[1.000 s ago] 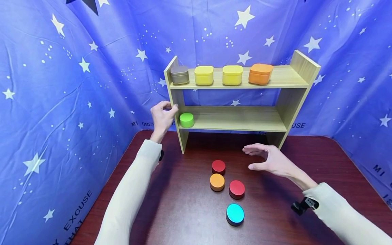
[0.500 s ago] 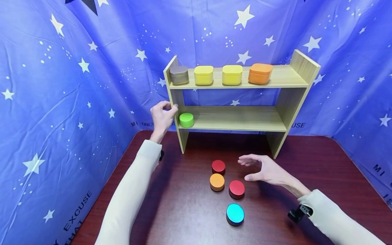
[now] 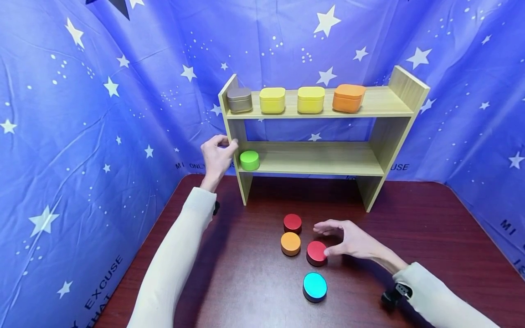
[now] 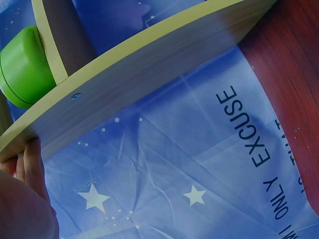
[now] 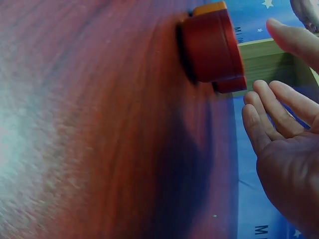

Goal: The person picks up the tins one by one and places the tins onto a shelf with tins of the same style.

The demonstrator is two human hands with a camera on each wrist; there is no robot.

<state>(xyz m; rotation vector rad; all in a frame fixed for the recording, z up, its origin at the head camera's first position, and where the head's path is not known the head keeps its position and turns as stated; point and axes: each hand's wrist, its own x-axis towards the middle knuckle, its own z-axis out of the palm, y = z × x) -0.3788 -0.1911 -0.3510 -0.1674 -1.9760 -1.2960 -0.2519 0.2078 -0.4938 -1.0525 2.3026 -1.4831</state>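
The near red tin (image 3: 316, 253) stands on the table (image 3: 246, 278), with the orange tin (image 3: 290, 243) and far red tin (image 3: 292, 223) close by and the blue tin (image 3: 315, 286) nearer the person. Over the last second, the right hand (image 3: 357, 239) has moved down and inward to the near red tin; the tins have stayed put. I judge this a reach, with no grasp made. Its thumb and fingers are apart, holding nothing; the thumb tip overlaps the tin's edge in the head view, contact uncertain. The left hand (image 3: 217, 155) has stayed at the shelf (image 3: 320, 157), thumb and fingers pinching its left upright, beside the green tin (image 3: 249, 160).
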